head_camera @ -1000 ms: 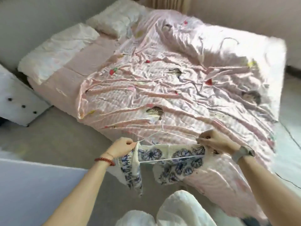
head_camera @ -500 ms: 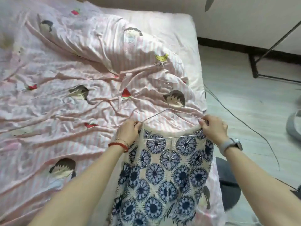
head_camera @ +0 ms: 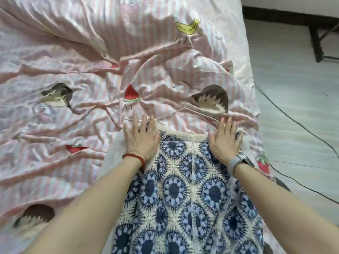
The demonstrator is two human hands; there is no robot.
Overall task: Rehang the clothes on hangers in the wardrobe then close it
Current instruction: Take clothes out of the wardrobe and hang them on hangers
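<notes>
While the hanger (head_camera: 185, 109) sits inside the garment (head_camera: 183, 189), both hands' fingers (head_camera: 146, 123) press it flat, straight.

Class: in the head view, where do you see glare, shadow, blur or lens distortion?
Head view: glare sheens the pink sheet; a soft shadow darkens its top; left hand and right hand fingertips blur slightly; wide-angle bending curves the bed edge and floor.
</notes>
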